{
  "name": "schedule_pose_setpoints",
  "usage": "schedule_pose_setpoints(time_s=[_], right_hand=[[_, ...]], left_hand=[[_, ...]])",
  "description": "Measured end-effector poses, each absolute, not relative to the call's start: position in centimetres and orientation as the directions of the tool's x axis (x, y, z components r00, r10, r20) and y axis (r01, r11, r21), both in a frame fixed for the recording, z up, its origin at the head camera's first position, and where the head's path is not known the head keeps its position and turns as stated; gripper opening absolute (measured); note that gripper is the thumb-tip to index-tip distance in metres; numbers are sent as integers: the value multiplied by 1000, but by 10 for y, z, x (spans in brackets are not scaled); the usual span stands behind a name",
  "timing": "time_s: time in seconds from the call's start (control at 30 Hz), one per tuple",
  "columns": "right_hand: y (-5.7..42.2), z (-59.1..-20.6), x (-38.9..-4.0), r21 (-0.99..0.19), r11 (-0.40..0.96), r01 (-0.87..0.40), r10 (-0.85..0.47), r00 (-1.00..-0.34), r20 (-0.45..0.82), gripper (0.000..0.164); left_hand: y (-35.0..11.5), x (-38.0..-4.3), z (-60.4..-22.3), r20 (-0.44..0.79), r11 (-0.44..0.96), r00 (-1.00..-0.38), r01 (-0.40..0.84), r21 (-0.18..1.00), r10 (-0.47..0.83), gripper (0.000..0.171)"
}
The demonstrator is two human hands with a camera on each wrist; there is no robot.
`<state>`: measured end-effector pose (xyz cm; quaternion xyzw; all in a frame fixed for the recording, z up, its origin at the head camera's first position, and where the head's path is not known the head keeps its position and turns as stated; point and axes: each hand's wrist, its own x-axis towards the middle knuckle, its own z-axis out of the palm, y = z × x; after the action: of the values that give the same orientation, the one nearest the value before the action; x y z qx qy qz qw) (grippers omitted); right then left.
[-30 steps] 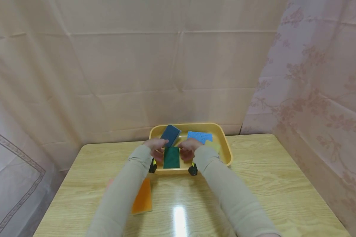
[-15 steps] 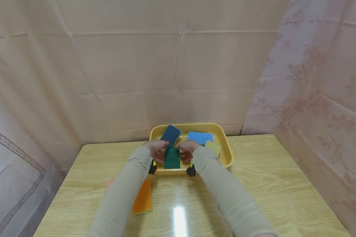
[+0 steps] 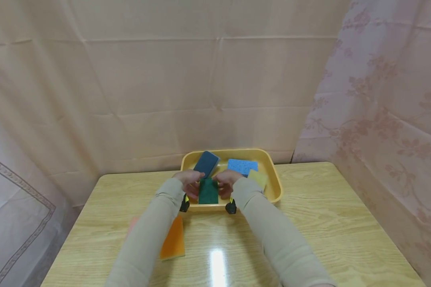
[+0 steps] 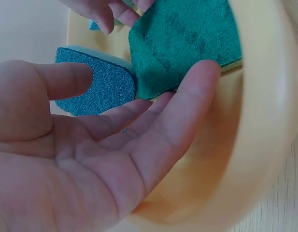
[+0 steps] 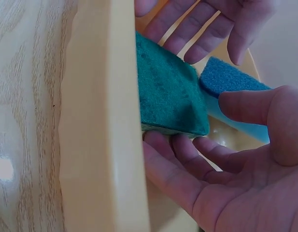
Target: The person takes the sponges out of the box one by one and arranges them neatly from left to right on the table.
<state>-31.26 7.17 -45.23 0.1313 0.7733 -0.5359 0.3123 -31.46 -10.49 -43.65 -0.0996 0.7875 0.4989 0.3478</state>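
Note:
A green scouring sponge with a yellowish underside lies at the near side of the yellow tray. My left hand flanks its left side, and in the left wrist view the fingertips are right at the sponge's edge, thumb held apart. On the other side my right hand has its fingertips at the sponge's lower edge, thumb raised. Both hands have relaxed, slightly bent fingers. A dark blue sponge lies tilted just beyond the green one.
In the tray's right half are a light blue sponge and a yellow sponge. On the wooden table, an orange sponge and a pink piece are partly covered by the left sleeve. Curtains hang behind.
The right hand has shifted slightly left, closer to the green sponge, uncovering more of the yellow sponge. The left hand and the sponges stay practically where they were.

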Motion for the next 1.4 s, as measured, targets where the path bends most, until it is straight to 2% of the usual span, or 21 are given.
schedule_pose_setpoints(time_s=[0.53,0.77,1.0,1.2,1.4], right_hand=[[72,-444,-303,-754,429,497,-151,-784,-602,42],[73,-444,-306,-756,406,514,-152,-778,-610,42],[78,-443,-307,-766,368,527,-151,-780,-608,44],[81,-444,-308,-767,377,518,-149,-784,-603,47],[83,-446,-308,-776,427,465,-145,-812,-566,43]], left_hand=[[-103,-314,-436,-654,476,-737,-520,709,171,54],[-103,-314,-437,-639,451,-740,-506,735,210,50],[-97,-313,-435,-606,410,-756,-485,772,248,48],[-95,-311,-431,-594,396,-772,-483,781,228,46],[-97,-309,-434,-578,390,-784,-471,791,227,47]])
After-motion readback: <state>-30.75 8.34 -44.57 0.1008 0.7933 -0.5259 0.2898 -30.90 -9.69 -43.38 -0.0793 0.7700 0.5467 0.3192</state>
